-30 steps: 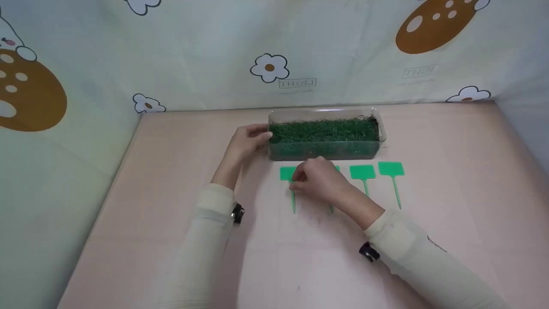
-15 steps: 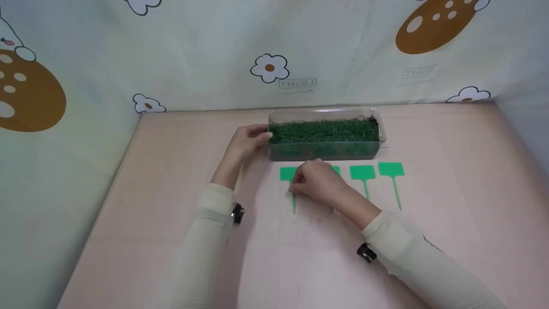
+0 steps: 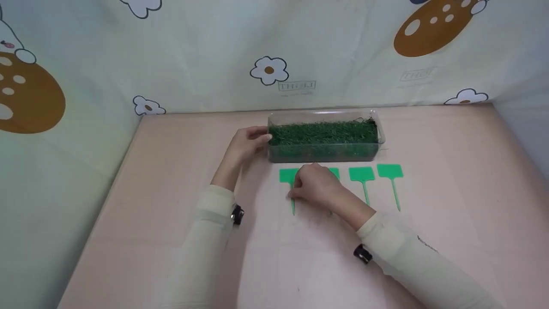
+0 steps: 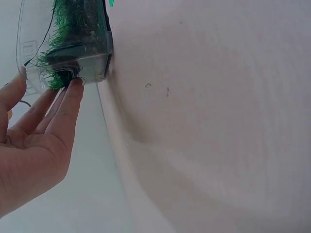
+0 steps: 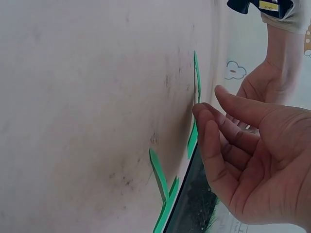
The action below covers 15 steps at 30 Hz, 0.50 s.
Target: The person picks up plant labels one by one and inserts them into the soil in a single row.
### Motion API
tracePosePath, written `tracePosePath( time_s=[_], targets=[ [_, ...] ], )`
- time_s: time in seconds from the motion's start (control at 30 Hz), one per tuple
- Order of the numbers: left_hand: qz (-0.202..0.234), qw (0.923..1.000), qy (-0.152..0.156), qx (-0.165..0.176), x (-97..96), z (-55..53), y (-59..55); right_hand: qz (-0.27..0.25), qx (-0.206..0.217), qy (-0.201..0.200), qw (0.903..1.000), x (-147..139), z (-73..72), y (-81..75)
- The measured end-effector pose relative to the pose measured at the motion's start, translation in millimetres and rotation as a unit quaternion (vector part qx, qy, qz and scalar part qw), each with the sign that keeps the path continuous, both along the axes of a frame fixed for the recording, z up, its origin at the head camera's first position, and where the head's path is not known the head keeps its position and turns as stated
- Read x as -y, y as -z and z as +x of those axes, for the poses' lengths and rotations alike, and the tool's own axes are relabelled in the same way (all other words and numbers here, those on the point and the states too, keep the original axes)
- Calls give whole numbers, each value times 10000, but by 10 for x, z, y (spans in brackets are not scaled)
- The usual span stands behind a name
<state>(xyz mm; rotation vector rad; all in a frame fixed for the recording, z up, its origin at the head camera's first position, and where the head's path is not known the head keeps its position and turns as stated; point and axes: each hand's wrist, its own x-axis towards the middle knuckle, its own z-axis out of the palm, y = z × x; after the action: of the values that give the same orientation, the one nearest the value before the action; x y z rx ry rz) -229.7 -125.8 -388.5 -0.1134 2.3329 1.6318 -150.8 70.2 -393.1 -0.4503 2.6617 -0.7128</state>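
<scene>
A clear plastic box (image 3: 324, 153) holding a strip of green grass-like turf (image 3: 321, 132) stands at the back of the table. My left hand (image 3: 246, 143) touches its left end; in the left wrist view the fingers are nearly straight against the end wall, with the thumb at the rim. My right hand (image 3: 319, 184) is over the leftmost green plant label (image 3: 288, 175), its fingertips at the stem. In the right wrist view, the thumb (image 5: 238, 104) stands apart from the bent fingers. Part of a second label (image 3: 335, 173) shows behind this hand.
Two more green plant labels, a third one (image 3: 362, 174) and the rightmost one (image 3: 390, 171), lie to the right in the row. A patterned cloth wall (image 3: 206, 64) rises behind the pink table cover (image 3: 450, 171). Black wrist cameras sit on both sleeves.
My right hand has shifted slightly toward me, its fingertips lower along the leftmost label's stem. The labels, the box and my left hand keep their places; the head view has tilted a little.
</scene>
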Motion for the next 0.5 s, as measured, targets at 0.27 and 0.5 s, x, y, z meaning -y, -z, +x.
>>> tracePosePath(
  time_s=[0.27, 0.5],
  targets=[
    [27, 10000, -50, -11, -10, 14, -6, 178, 198, 91, 9996, 44, -4, 38],
    [87, 9999, 46, -82, 4, 17, -11, 436, 259, 34, 9987, 81, -11, 51]
  ],
)
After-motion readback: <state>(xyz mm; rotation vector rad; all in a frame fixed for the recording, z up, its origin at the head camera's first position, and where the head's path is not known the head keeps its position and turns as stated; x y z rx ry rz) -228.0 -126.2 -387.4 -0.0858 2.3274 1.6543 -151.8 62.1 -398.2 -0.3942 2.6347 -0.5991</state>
